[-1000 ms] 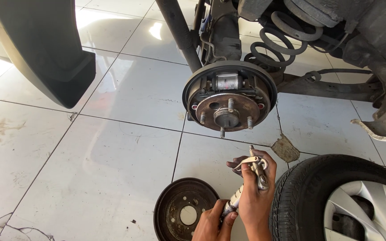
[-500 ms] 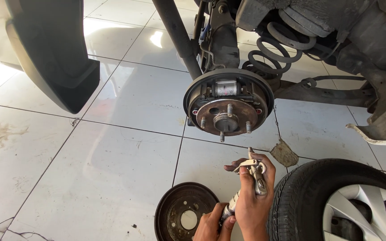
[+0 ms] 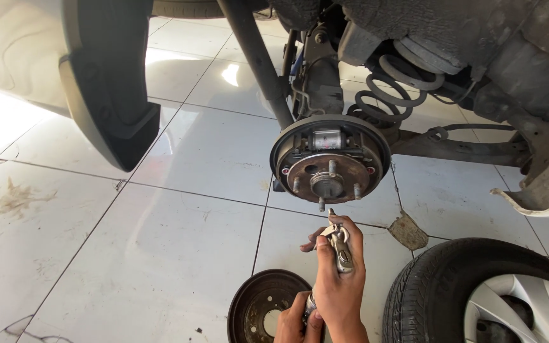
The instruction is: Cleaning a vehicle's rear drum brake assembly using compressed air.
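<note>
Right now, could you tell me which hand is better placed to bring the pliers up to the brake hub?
Probably the right hand: it grips the pliers just below the brake hub, while the left hand sits lower.

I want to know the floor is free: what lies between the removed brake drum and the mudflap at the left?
In the head view, only bare white floor tiles with grout lines lie between the brake drum and the mudflap.

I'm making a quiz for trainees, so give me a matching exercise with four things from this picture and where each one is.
1 drum
2 spring
3 tool
4 wheel

a behind the hub, up high
b in the right hand
c flat on the floor, by the left hand
d bottom right corner

Pairs: 1-c, 2-a, 3-b, 4-d
</note>
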